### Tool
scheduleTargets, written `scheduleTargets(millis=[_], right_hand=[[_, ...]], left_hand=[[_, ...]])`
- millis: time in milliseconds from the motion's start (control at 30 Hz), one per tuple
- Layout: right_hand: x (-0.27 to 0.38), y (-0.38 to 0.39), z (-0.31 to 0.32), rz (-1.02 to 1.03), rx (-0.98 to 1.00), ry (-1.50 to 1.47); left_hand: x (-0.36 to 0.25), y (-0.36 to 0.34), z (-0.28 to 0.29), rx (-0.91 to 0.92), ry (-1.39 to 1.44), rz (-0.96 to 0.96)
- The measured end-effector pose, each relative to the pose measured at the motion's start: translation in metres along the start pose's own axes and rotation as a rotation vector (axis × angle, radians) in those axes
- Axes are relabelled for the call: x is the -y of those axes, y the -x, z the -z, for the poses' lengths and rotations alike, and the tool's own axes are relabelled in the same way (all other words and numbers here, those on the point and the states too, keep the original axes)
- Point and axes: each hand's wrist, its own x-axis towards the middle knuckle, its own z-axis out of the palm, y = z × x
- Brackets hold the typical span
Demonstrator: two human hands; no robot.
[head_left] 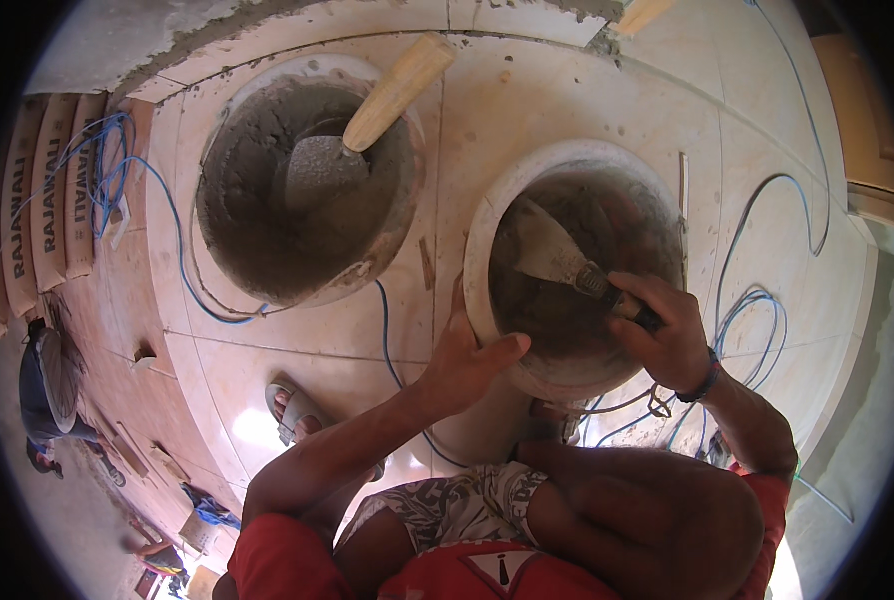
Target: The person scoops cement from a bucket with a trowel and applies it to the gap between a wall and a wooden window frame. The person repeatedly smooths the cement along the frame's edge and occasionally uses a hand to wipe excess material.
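My right hand (670, 335) is wrapped round the dark handle of a putty knife (549, 248). Its wide, mortar-smeared blade points left and away, inside a pale round bucket (479, 262). Wet grey residue coats that bucket's inner wall and bottom. On the bucket's near left side, my left hand (464, 368) grips the rim, thumb over the edge and fingers against the outside. To the left stands a second bucket (416, 190), holding wet grey mortar (242, 215). A trowel (402, 92) rests in it, wooden handle leaning over the far right rim.
Blue cable (172, 205) runs across the tiled floor (557, 90), with more cable coils (752, 325) at the right. Brown sacks (52, 200) are stacked at the far left. Other people (52, 400) are at the left edge. My sandalled foot (297, 408) is below the left bucket.
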Motion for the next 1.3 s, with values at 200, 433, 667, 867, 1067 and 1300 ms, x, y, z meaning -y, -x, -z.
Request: scheduleTargets(millis=[200, 433, 667, 867, 1067, 1300], right_hand=[[-0.012, 0.018, 0.012, 0.024, -0.014, -0.092], [-0.023, 0.048, 0.033, 0.010, -0.240, -0.464], [-0.007, -0.027, 0.070, -0.122, -0.382, -0.504], [-0.038, -0.103, 0.078, -0.271, -0.392, -0.473], [-0.047, -0.155, 0.070, -0.431, -0.382, -0.443], [-0.045, -0.186, 0.075, -0.491, -0.371, -0.371]], left_hand=[[0.005, -0.001, 0.006, -0.012, 0.003, 0.034], [-0.012, 0.001, 0.001, -0.007, 0.016, 0.117], [-0.011, 0.001, 0.002, -0.016, 0.043, 0.044], [-0.006, -0.002, 0.003, -0.008, 0.047, -0.005], [-0.007, 0.001, 0.003, -0.017, 0.079, 0.021], [-0.008, 0.000, 0.006, -0.001, 0.065, 0.072]])
